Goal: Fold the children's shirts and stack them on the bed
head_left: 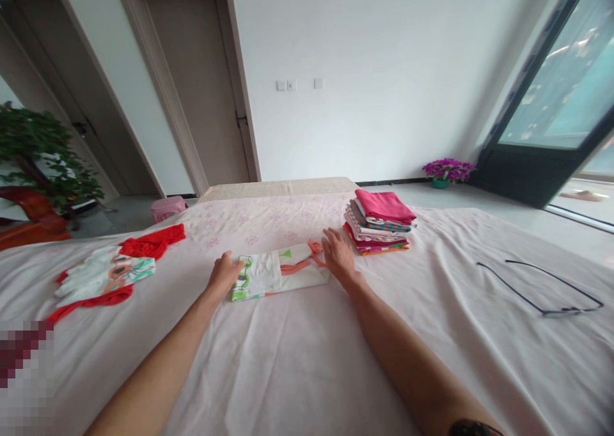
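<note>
Folded white garment (265,271) on pale sheet (288,359), folded stack (378,226) at its two o'clock. Left hand (224,273) at nine-o'clock end, can't tell if gripping; right hand (339,257) at three, fingers loosely spread. Looks light, limp; best supported by both ends.

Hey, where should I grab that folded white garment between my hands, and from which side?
Probably by both short ends, coming in from left and right: the folded white garment lies flat as a long strip across the sheet, so sliding under each end should keep its folds together. The left hand is at the left end, the right hand at the right.
</note>
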Demonstrator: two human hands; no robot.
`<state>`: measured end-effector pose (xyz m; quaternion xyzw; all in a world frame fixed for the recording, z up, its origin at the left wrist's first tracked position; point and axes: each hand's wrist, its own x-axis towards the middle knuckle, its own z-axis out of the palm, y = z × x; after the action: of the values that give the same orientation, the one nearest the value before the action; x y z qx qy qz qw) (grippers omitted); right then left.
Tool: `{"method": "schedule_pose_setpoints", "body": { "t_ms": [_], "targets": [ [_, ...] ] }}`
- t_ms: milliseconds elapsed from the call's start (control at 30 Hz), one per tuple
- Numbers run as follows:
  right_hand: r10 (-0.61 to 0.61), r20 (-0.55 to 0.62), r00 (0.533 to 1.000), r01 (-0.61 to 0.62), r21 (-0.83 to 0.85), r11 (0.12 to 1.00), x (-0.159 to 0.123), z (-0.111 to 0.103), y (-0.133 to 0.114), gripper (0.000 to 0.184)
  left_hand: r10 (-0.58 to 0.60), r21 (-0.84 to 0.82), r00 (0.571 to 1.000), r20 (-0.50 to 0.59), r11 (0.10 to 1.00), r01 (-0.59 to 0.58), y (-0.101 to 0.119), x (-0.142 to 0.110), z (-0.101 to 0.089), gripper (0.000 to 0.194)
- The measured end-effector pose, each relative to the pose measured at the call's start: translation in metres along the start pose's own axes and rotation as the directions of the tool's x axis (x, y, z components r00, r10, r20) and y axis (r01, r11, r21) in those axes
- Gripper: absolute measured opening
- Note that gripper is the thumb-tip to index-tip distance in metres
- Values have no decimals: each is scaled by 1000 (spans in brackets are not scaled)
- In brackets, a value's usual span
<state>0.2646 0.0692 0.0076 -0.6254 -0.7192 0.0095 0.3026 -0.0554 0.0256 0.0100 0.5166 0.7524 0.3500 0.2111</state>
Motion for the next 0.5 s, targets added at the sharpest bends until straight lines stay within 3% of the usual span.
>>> {"method": "schedule_pose_setpoints", "body": {
  "t_ms": [100, 233, 367, 500],
  "targets": [
    [102, 41, 994, -104, 51, 993, 3, 5, 17, 46, -45, -158, 990, 134, 985, 67, -4, -1, -2, 46],
    [70, 50, 996, -74, 92, 993, 2, 16, 26, 44, -58, -333, 959, 276, 931, 152, -2, -5, 3, 42],
    [49, 98, 994, -58, 88, 994, 2, 18, 26, 41, -68, -460, 943, 324, 860, 221, -5, -6, -2, 43],
    [41, 115, 993, -50, 83, 995, 2, 15, 26, 41, -89, -537, 942, 324, 802, 261, -18, -3, -27, 42]
  ]
}}
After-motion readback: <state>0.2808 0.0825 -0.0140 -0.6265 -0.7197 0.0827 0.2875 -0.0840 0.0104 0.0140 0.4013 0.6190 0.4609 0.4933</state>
